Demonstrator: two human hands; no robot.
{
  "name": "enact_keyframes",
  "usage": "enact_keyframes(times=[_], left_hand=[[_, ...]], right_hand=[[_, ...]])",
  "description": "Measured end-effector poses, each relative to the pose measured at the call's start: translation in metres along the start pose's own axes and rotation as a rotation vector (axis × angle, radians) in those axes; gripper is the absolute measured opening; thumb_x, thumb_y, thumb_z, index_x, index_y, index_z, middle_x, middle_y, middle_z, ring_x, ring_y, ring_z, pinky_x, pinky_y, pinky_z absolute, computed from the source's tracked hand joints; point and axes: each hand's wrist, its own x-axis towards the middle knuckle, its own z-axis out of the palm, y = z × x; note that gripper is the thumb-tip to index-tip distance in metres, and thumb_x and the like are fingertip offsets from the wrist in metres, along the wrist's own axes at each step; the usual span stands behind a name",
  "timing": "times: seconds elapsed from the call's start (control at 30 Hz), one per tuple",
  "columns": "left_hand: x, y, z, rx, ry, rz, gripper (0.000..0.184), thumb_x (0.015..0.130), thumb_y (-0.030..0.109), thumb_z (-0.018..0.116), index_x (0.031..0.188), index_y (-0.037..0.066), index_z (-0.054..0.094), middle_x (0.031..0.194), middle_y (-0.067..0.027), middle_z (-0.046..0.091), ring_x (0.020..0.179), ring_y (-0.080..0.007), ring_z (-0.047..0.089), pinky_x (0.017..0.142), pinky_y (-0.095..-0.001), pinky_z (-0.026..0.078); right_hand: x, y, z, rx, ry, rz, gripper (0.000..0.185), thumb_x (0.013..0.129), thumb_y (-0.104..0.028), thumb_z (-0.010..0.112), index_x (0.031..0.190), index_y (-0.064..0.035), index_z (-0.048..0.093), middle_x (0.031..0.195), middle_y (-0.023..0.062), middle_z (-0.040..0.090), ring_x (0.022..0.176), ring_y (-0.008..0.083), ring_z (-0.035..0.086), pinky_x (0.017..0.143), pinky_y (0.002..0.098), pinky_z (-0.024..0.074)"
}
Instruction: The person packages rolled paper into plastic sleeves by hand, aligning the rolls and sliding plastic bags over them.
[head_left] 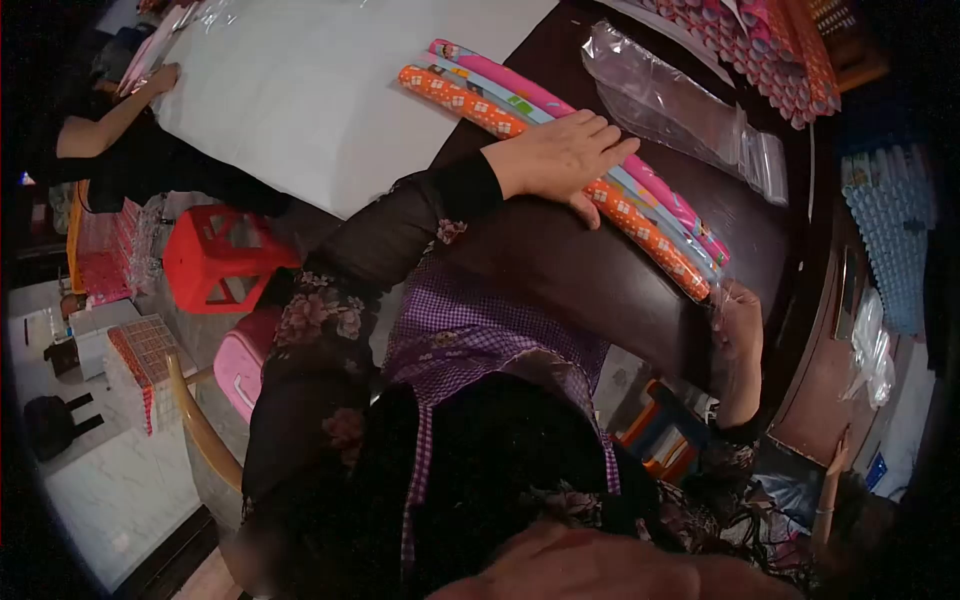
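Three patterned paper rolls, orange, light blue and pink, lie side by side on a dark table. Across their middle rests my left hand, palm down, its fingers apart over the rolls and its thumb on the orange one. My right hand is at the rolls' near right end, with its fingers closed on clear plastic film there. Beyond the rolls lie clear plastic sleeves.
A white sheet covers the table's left part. Many pink rolls are stacked at the upper right, blue ones at the far right. A red stool stands left. Other people's arms show at upper left and lower right.
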Motion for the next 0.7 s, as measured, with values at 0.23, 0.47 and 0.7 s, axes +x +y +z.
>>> enact_keyframes(times=[0.23, 0.47, 0.7], left_hand=[[0.000, -0.001, -0.001, -0.016, 0.008, 0.009, 0.111, 0.066, 0.068, 0.069, 0.136, -0.012, 0.040, 0.119, -0.0194, 0.052, 0.110, -0.0321, 0.050, 0.099, -0.0402, 0.041], [-0.001, 0.000, 0.001, 0.026, 0.009, 0.001, 0.108, 0.067, 0.067, 0.069, 0.136, -0.011, 0.041, 0.118, -0.0187, 0.053, 0.108, -0.0312, 0.051, 0.096, -0.0390, 0.041], [-0.001, 0.000, 0.002, 0.022, 0.007, -0.005, 0.107, 0.065, 0.066, 0.071, 0.134, -0.010, 0.043, 0.116, -0.0176, 0.053, 0.108, -0.0306, 0.051, 0.096, -0.0389, 0.041]], right_hand=[[0.007, 0.000, 0.000, 0.080, -0.069, -0.043, 0.016, 0.090, -0.021, 0.069, 0.094, -0.0055, 0.069, 0.052, -0.0013, 0.050, 0.038, 0.0075, 0.041, 0.035, 0.0251, 0.0286], [0.019, 0.008, 0.004, 0.240, -0.065, -0.085, 0.022, 0.090, -0.022, 0.066, 0.073, -0.0113, 0.057, 0.049, -0.0036, 0.043, 0.033, 0.0081, 0.033, 0.030, 0.0236, 0.0235], [0.011, -0.004, 0.004, 0.386, -0.233, 0.003, 0.030, 0.093, -0.025, 0.064, 0.068, -0.0147, 0.051, 0.049, -0.0056, 0.042, 0.034, 0.0063, 0.032, 0.031, 0.0231, 0.0219]])
